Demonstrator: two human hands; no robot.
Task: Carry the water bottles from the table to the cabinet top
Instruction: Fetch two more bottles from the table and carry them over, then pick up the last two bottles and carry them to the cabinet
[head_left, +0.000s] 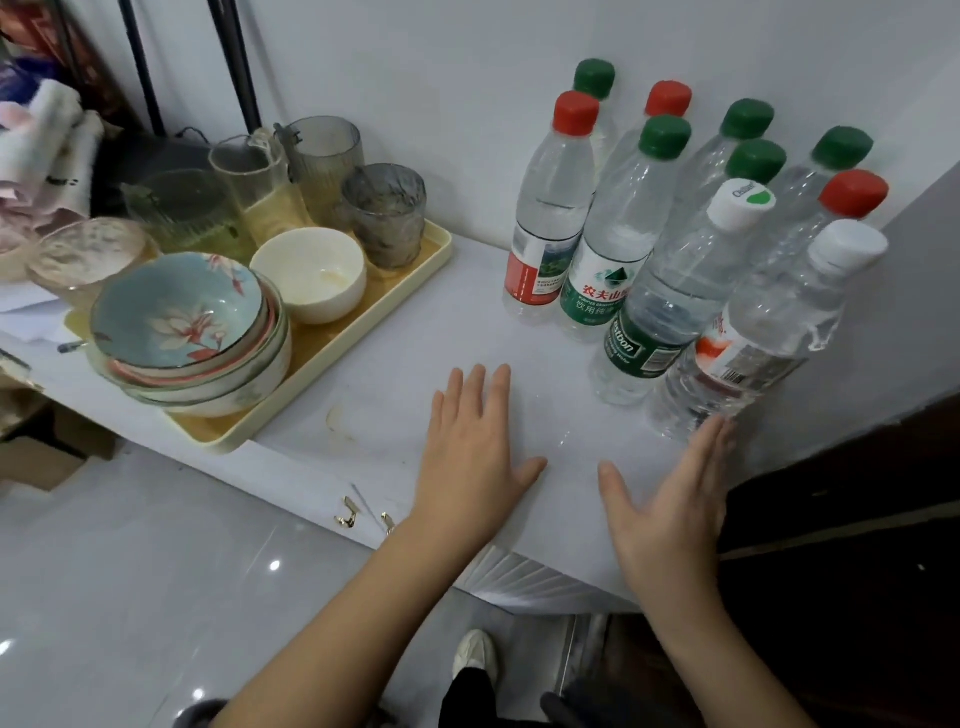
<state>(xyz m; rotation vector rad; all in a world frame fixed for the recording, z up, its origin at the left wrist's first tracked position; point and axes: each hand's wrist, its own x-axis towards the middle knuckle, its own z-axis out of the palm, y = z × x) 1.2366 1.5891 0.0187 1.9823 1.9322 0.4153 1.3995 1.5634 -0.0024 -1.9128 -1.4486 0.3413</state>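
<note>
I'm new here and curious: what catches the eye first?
A cluster of water bottles with red, green and white caps stands at the right of the white cabinet top, against the wall. At left, a yellow tray holds stacked flowered bowls and glasses; the left hand and right hand spread open near the front edge.

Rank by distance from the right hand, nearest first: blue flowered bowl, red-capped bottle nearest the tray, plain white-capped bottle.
1. Plain white-capped bottle, just beyond the right hand.
2. Red-capped bottle, farther back left.
3. Blue flowered bowl, far left.
</note>
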